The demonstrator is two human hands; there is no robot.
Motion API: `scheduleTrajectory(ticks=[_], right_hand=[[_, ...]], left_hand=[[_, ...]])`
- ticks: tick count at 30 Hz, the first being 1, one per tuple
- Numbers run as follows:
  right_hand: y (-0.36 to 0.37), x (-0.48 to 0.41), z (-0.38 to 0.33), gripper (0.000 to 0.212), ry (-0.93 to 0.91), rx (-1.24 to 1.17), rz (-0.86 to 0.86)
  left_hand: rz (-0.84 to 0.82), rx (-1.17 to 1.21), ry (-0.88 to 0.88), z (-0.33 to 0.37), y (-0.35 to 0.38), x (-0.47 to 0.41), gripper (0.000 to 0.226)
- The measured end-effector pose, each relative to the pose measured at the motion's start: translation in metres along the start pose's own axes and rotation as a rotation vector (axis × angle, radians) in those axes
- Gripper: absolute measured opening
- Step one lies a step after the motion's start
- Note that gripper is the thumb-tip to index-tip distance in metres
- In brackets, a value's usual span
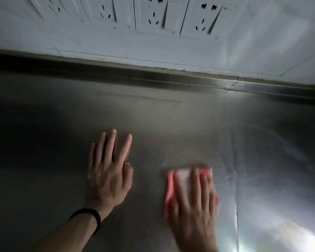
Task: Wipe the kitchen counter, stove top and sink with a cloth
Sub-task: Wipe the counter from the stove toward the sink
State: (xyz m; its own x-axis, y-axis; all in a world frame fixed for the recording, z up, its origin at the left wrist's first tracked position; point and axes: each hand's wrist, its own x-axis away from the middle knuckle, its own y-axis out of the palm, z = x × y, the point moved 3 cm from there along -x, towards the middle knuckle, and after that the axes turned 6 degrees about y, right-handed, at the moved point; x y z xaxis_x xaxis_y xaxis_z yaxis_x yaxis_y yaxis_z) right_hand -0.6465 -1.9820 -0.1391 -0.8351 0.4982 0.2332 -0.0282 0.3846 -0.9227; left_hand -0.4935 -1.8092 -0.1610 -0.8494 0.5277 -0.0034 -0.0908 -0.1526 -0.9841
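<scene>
Left hand: flat, palm down, fingers straight and spread, thumb close beside the index finger.
Right hand: flat, palm down, fingers straight, blurred.

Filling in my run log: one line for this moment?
stage: wiping counter | right hand: pressing pink cloth | left hand: flat on counter

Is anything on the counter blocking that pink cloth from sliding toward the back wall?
Nothing visible. The counter ahead of the cloth is bare steel; the left hand lies flat beside it, not ahead.
</scene>
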Motion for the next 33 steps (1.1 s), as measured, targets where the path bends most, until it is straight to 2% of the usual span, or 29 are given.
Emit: scheduleTrajectory(ticks=[6, 10, 15, 19, 22, 25, 27, 29, 33], right_hand=[[-0.034, -0.205, 0.005, 0.059, 0.000, 0.045, 0.045], [-0.037, -0.236, 0.002, 0.059, 0.059, 0.049, 0.039], [-0.022, -0.139, -0.004, 0.062, 0.042, 0.048, 0.077], [0.030, 0.032, -0.022, 0.065, 0.109, 0.024, 0.020], [0.076, 0.127, -0.061, 0.059, 0.089, -0.030, -0.063], [0.080, 0.145, -0.077, 0.067, 0.146, -0.024, 0.005], [0.072, 0.138, -0.068, 0.077, 0.046, 0.003, 0.006], [0.056, 0.129, -0.043, 0.076, -0.001, 0.017, -0.048], [0.020, 0.116, 0.046, 0.065, 0.267, 0.037, -0.017]], left_hand=[[-0.016, -0.005, 0.007, -0.001, 0.001, 0.000, 0.075], [-0.006, -0.006, -0.003, -0.001, 0.000, 0.000, 0.076], [-0.027, -0.006, 0.002, -0.003, -0.001, 0.000, 0.077], [0.021, 0.018, -0.008, 0.002, -0.007, 0.000, 0.074], [-0.006, 0.024, -0.008, 0.002, -0.010, -0.002, 0.075], [-0.052, 0.022, -0.006, 0.003, -0.012, -0.001, 0.076], [-0.063, 0.020, -0.004, 0.004, -0.013, -0.001, 0.076], [-0.053, 0.021, 0.004, 0.004, -0.014, 0.001, 0.075], [-0.048, 0.038, 0.028, 0.001, -0.010, 0.003, 0.074]])
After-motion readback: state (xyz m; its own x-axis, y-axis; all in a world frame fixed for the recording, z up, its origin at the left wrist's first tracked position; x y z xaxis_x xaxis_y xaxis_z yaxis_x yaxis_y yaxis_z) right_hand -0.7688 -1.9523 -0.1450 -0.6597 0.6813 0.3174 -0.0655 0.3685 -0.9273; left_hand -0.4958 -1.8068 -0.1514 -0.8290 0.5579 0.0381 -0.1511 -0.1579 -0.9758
